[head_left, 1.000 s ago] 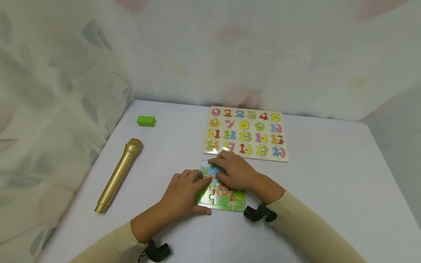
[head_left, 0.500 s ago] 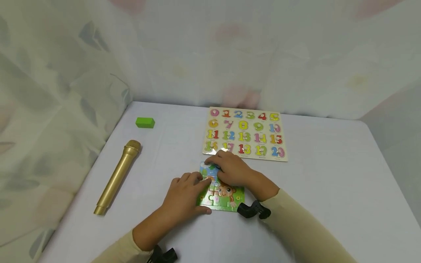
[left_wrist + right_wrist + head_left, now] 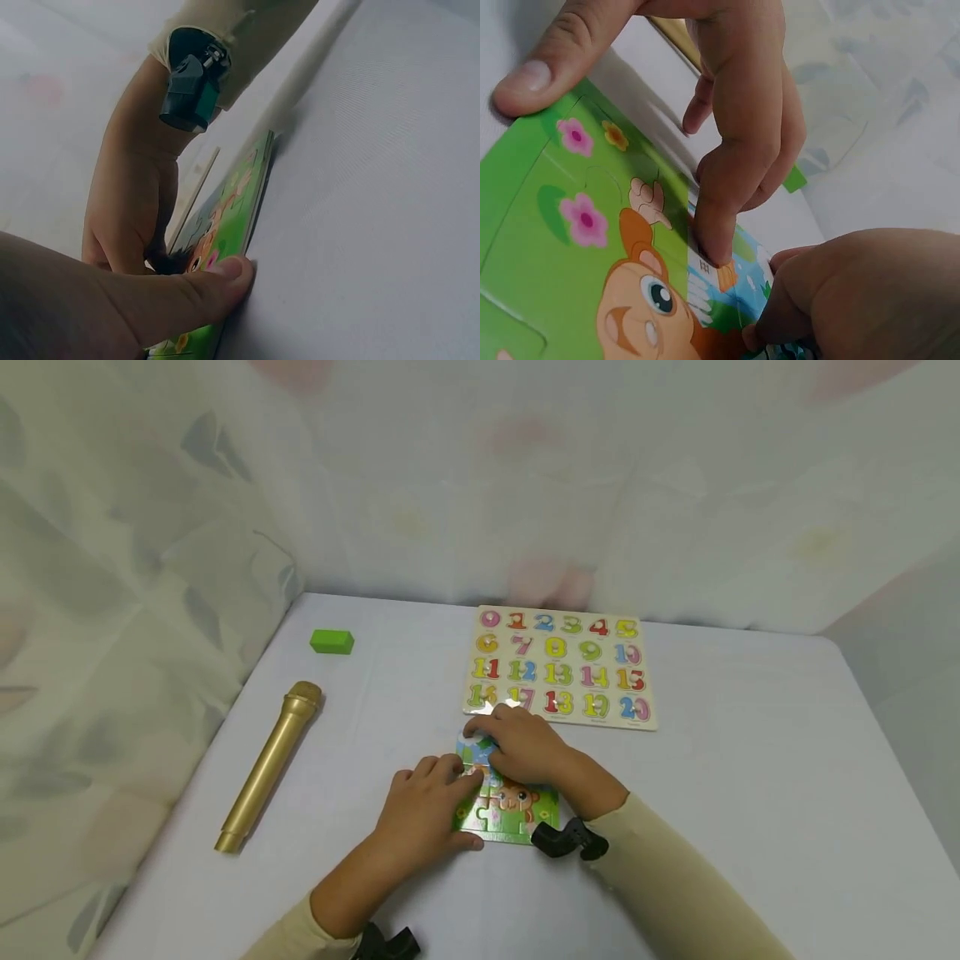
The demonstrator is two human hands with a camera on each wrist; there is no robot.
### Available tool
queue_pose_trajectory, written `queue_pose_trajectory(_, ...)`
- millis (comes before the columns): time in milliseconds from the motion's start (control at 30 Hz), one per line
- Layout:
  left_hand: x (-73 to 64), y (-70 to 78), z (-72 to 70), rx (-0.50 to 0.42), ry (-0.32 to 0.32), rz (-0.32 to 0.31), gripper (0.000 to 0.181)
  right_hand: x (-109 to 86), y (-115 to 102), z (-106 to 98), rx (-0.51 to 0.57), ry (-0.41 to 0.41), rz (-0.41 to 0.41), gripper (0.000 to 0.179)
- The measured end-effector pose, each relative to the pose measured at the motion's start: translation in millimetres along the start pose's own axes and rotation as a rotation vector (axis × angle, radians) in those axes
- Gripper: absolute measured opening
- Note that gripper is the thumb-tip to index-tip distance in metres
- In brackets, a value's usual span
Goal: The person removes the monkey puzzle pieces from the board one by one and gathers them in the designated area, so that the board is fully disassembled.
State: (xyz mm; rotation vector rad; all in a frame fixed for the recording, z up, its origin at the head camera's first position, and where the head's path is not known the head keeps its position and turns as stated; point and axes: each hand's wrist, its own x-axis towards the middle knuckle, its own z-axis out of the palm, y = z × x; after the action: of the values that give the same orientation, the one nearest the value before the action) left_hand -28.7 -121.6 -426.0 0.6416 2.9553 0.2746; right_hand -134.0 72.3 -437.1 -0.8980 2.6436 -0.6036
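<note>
A small green jigsaw puzzle (image 3: 506,837) with a cartoon monkey lies flat on the white table. My left hand (image 3: 423,810) rests at its left side, index fingertip pressing on the picture. In the left wrist view the left thumb (image 3: 202,289) lies against the puzzle's near edge. My right hand (image 3: 528,745) reaches over the upper part, thumb and index finger bent around a blue-and-green puzzle piece (image 3: 482,750). The right wrist view shows the monkey (image 3: 649,315) close up, with the right fingertips low on the blue part. The right palm hides the upper right corner.
Just behind the puzzle lies a wooden number board (image 3: 573,660) with coloured numerals. To the left are a gold microphone (image 3: 270,764) and a green block (image 3: 332,642). Patterned curtains (image 3: 465,485) border the table's back and left. Black mounts (image 3: 570,839) sit at both wrists.
My right hand has shifted slightly left across the puzzle's top, its forearm and wrist mount moving left too. The left fingers hold their place while the left sleeve has moved right.
</note>
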Motion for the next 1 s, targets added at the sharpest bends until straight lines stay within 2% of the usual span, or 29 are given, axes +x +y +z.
queue_pose_trajectory(367,2.0,-1.6,2.7,-0.035,0.025,-0.002,0.088,1.8,-1.0,1.2,-0.005,0.015,0.012,0.044)
queue_pose_trajectory(700,4.5,3.0,-0.3,-0.079,0.043,-0.019,0.084,4.0,-4.3,-4.0,-0.001,-0.019,0.029,0.042)
queue_pose_trajectory(1000,5.6,3.6,-1.4,-0.072,0.042,-0.018,0.084,4.5,-6.7,-3.1,0.013,-0.013,0.065,0.042)
